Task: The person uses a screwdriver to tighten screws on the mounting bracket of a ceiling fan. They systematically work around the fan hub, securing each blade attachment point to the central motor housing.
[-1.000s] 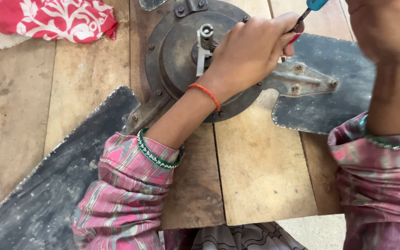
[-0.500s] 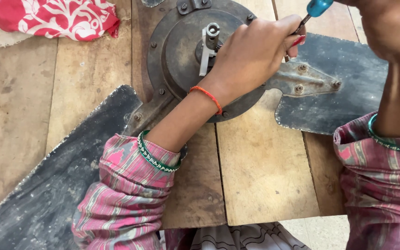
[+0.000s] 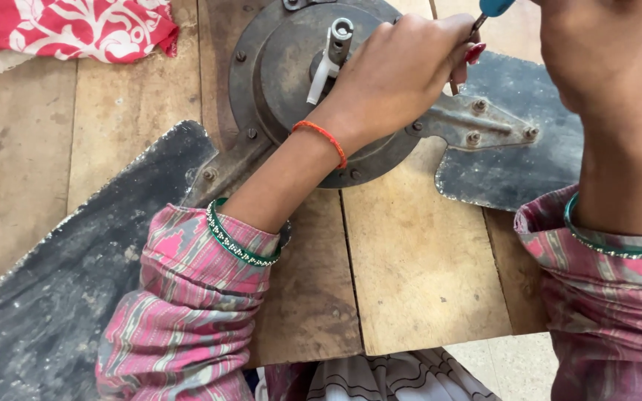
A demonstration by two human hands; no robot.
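A dusty grey fan motor hub [image 3: 276, 67] with a short shaft [image 3: 336, 41] lies on a wooden table [image 3: 410, 252]. Dark fan blades [image 3: 76, 282] stick out from it on metal brackets [image 3: 477, 126]. My left hand [image 3: 395, 74] rests on the hub's right side, and its fingertips are closed around the thin shank of a blue-handled screwdriver [image 3: 493, 7]. The screwdriver stands upright near the hub's rim. My right hand [image 3: 588, 52] rises at the top right beside the blue handle. The frame edge cuts off its fingers, so its grip is hidden.
A red and white flowered cloth [image 3: 76, 26] lies at the table's far left corner. A second blade [image 3: 514, 156] reaches to the right under my right arm. The table's near edge [image 3: 425, 341] is just above my lap.
The view has drifted, so the hub and screwdriver sit slightly higher in frame. My right arm has come closer and fills more of the right side. My left hand stays on the hub.
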